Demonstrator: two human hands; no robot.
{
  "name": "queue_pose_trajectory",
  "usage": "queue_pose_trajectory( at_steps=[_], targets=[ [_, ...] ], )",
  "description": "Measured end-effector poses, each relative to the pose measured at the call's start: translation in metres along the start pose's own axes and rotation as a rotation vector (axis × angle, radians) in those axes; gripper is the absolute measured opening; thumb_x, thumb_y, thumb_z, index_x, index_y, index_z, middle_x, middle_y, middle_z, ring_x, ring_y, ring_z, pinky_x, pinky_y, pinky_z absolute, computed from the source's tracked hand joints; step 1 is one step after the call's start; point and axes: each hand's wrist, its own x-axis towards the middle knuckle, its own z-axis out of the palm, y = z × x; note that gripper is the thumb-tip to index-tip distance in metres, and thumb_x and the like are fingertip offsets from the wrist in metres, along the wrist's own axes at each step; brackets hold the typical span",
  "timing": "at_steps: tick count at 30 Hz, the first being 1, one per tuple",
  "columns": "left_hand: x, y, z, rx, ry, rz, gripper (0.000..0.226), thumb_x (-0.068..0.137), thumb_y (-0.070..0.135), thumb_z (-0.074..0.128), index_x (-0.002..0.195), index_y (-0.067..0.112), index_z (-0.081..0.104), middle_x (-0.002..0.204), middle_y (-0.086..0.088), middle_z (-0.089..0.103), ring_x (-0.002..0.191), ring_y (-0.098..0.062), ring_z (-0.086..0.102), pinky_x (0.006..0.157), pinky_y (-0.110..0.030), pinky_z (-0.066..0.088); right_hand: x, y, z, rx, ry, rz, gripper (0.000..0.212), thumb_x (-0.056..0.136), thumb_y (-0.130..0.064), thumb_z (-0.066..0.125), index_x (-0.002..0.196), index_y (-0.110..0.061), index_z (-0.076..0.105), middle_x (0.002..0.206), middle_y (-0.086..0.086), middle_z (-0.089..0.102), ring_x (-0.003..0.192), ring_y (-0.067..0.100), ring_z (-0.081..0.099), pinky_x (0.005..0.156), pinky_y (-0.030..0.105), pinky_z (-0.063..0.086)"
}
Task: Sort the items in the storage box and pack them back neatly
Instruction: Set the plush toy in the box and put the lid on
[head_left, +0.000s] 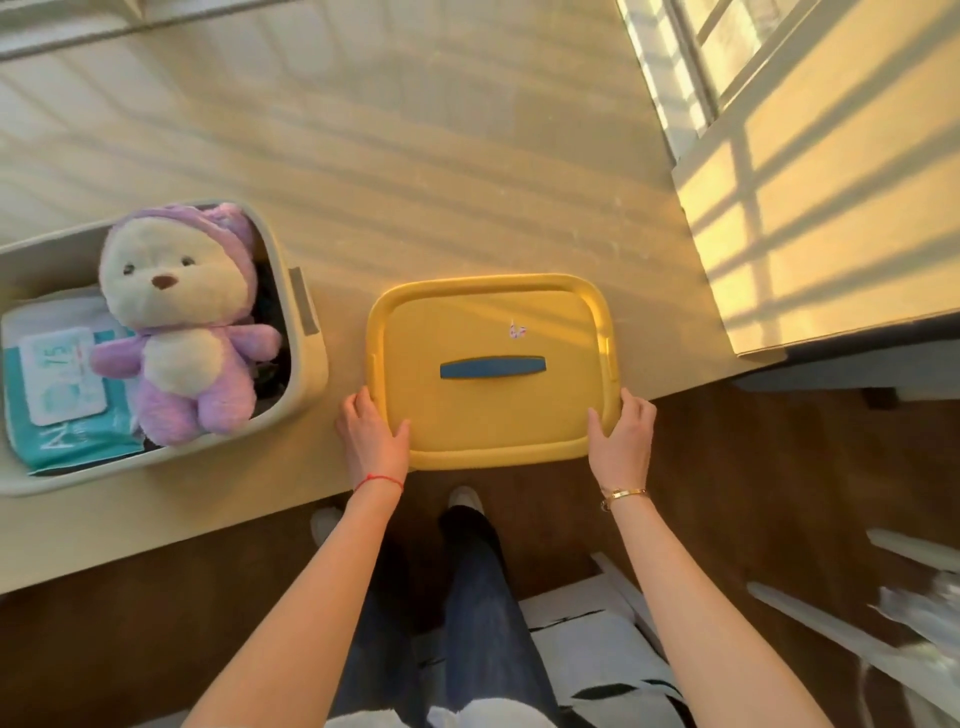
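A yellow lid (488, 415) with a blue handle (492, 368) lies flat at the near edge of the table. My left hand (370, 432) grips its near left corner and my right hand (621, 435) grips its near right corner. To the left stands an open beige storage box (306, 332). A purple and cream plush bear (182, 332) lies on top of the things in the box. Beside the bear is a teal pack of wet wipes (62, 384). Dark items under the bear are mostly hidden.
The light wooden table (415, 182) stretches away beyond the lid. A window sill and wall (831, 208) stand at the right. A white chair with a patterned cushion (597, 639) is behind me on the brown floor.
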Motion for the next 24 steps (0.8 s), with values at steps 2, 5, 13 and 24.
queue_pose_trajectory(
  at_steps=[2,5,13,24],
  targets=[
    [-0.005,0.002,-0.008,-0.035,-0.017,-0.013,0.073,0.083,0.023,0.068,0.144,0.012,0.028,0.139,-0.011,0.041,0.13,-0.031,0.033,0.108,-0.05,0.034,-0.003,-0.001,-0.004,0.026,0.011,0.03,0.052,0.087,-0.025,0.064,0.132,-0.009,0.043,0.126,0.01,0.044,0.112,0.025,0.051,0.094,0.04,0.05],
    [-0.02,0.003,-0.027,-0.096,-0.032,0.008,0.074,0.082,0.022,0.069,0.144,0.014,0.03,0.132,-0.012,0.049,0.13,-0.029,0.033,0.108,-0.049,0.033,-0.014,-0.001,-0.019,0.036,0.011,0.035,0.05,0.085,-0.021,0.068,0.128,-0.008,0.045,0.125,0.012,0.047,0.113,0.026,0.051,0.094,0.042,0.049],
    [-0.08,0.01,-0.09,-0.178,-0.018,0.135,0.077,0.081,0.023,0.072,0.145,0.011,0.03,0.14,-0.009,0.043,0.13,-0.024,0.041,0.11,-0.042,0.035,-0.073,-0.013,-0.079,0.108,0.059,-0.002,0.045,0.085,-0.019,0.068,0.124,-0.01,0.047,0.123,0.01,0.047,0.11,0.027,0.053,0.091,0.044,0.052],
    [-0.094,-0.004,-0.212,-0.214,0.155,0.337,0.075,0.08,0.024,0.073,0.142,0.01,0.034,0.138,-0.011,0.044,0.131,-0.026,0.04,0.108,-0.044,0.035,-0.132,-0.11,-0.107,0.203,0.11,-0.136,0.046,0.087,-0.021,0.065,0.127,-0.008,0.045,0.121,0.01,0.052,0.114,0.024,0.049,0.091,0.035,0.045]
  ],
)
